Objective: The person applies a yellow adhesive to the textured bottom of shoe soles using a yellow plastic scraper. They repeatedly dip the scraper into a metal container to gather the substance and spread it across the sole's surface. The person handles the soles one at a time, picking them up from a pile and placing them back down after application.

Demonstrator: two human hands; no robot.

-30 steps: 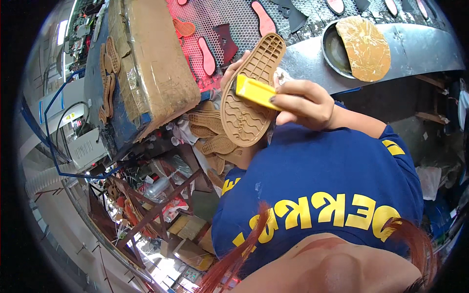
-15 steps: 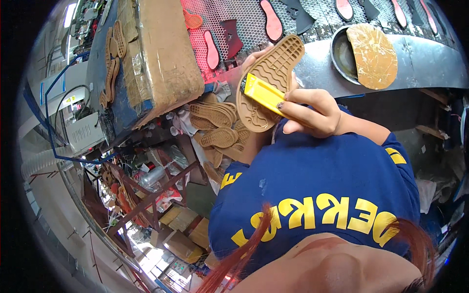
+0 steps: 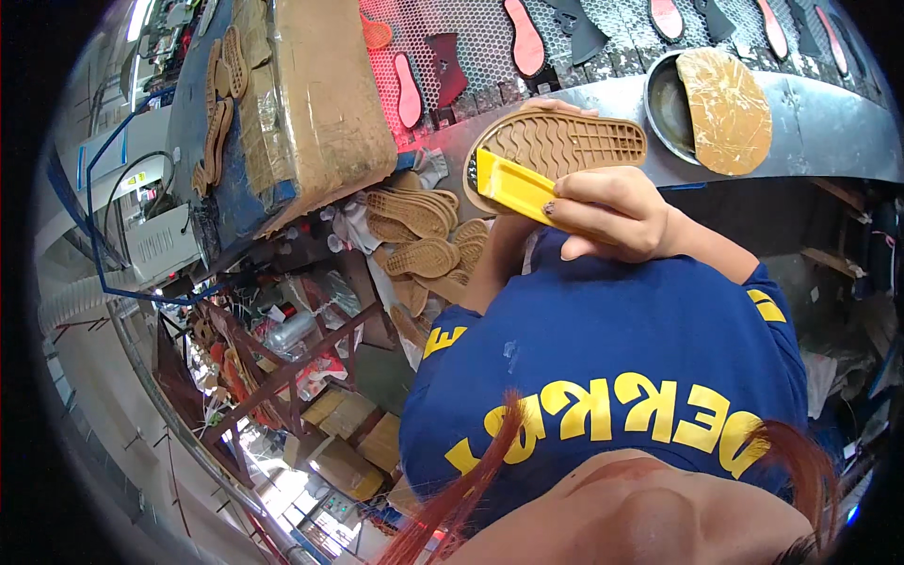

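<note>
My left hand [image 3: 556, 105], mostly hidden behind a tan shoe sole [image 3: 574, 138], grips it from underneath, with fingers showing along its far edge. The sole lies nearly crosswise, its grooved tread facing up. Between the fingers and thumb of my right hand [image 3: 617, 215] is a flat yellow brush [image 3: 513, 184]. Its dark bristle end meets the rim at the sole's wide left end. Whether the bristles touch the edge or reach past it, I cannot tell.
Tan soles [image 3: 424, 254] lie piled left of my left forearm. A round metal pan [image 3: 667, 113] with a scratched tan board [image 3: 725, 111] over it stands at right. Beyond runs a mesh conveyor [image 3: 612, 56] carrying pink insoles and dark pieces. A cardboard box [image 3: 334, 104] stands at left.
The sole has turned clockwise from a steep slant to nearly crosswise, its narrow end swinging right. The brush has stayed near the sole's left end, now at its outer rim.
</note>
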